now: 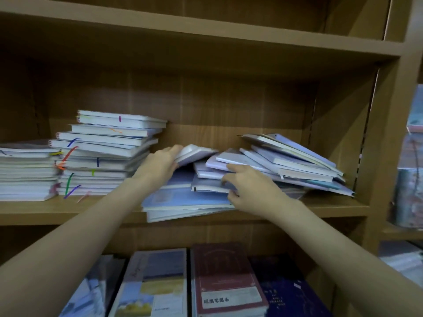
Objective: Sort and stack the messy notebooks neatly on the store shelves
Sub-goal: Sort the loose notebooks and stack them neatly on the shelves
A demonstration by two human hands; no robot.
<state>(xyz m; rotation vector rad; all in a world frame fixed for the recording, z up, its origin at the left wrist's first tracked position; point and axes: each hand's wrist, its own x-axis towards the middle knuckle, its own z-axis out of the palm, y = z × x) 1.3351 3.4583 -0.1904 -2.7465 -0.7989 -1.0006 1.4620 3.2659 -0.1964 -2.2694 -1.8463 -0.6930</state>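
Both arms extended to shelf (320, 205). Left hand (160, 164) grips tilted notebook (194, 153), fingers curled over its edge. Right hand (249, 186) pinches edge of messy pile (286, 165), index extended on top. Neat stacks (96, 156) left of left hand.

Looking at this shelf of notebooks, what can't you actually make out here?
Head view, the only one:
- Right hand: fingertips are tucked into the messy pile, so the grip is hidden.
- Notebook held by the left hand: motion-blurred, cover unreadable.
- Bottom-row notebooks: cut off by the lower edge.
- Right-hand shelf items: blurred and cut by the frame edge.
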